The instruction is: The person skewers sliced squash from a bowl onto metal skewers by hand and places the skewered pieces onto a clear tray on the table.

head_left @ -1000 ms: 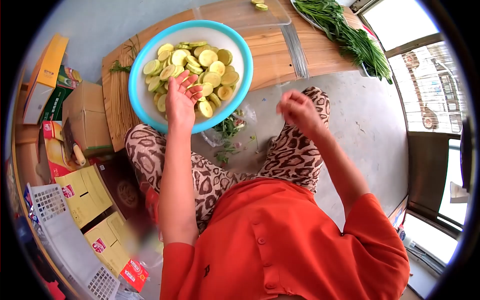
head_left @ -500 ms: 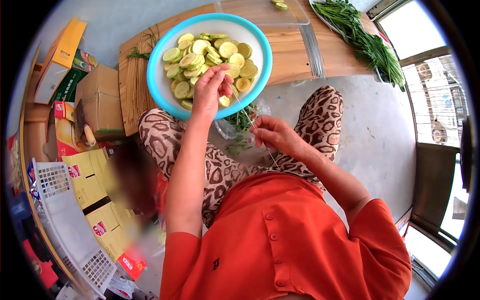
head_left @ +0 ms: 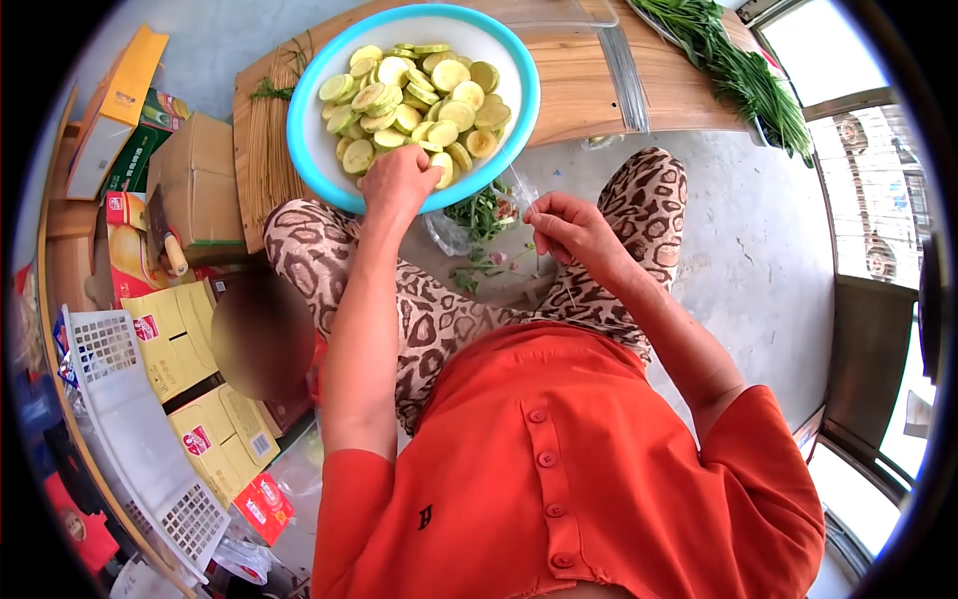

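My left hand reaches over the near rim of a blue-rimmed white basin, its fingers bent down among round green-yellow slices. Whether it grips a slice is hidden. To the right of the basin, my right hand is pinched on a thin skewer, whose tip points up toward the basin's rim. Many slices are heaped in the basin. A bundle of thin wooden skewers lies left of the basin on the wooden table.
Long green leafy stalks lie at the table's right end, near a bundle of thin metal rods. Green trimmings in a plastic bag are on the floor between the knees. Boxes and a white basket stand at left.
My left hand has moved down and left, away from the skewer to the slices at the near rim. My right hand has shifted up and right with the skewer.
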{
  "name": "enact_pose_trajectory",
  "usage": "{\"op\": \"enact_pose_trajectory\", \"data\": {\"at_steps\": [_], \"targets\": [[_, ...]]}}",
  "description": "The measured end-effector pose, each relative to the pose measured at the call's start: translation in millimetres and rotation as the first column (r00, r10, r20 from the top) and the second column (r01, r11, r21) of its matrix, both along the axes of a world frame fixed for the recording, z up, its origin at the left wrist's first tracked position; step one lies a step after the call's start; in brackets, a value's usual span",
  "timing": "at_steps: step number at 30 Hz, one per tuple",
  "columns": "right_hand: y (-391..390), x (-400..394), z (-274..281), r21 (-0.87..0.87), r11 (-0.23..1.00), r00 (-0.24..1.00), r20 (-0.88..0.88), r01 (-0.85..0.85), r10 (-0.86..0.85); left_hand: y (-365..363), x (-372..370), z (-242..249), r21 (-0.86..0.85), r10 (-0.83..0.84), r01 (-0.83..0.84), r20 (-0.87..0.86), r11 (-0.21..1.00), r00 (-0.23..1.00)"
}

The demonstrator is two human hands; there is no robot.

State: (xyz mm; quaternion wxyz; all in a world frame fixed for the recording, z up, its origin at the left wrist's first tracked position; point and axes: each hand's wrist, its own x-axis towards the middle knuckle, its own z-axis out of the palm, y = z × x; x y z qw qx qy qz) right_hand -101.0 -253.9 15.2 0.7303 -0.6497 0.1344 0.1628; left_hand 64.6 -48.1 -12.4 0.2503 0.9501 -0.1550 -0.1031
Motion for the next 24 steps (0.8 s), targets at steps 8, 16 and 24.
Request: {"op": "enact_pose_trajectory", "data": {"at_steps": [8,16,24], "targets": [[11.1,3.9,20.1,0.024,0.999,0.997,0.067,-0.047,0.046,8.4,15.8,18.7,-0.878,-0.269,-0.452,-0.479,0.157,0.836],[36.1,1.4,44.1,0.056,0.997,0.995,0.088,-0.059,0.054,17.1,22.7,22.1,-0.759,-0.445,-0.619,-0.493,-0.200,0.748],[53.4,-1.8,50.5,0.062,0.995,0.995,0.067,-0.078,0.073,18.7,25.8,13.0,-0.653,-0.499,-0.694,-0.512,-0.302,0.699]]}}
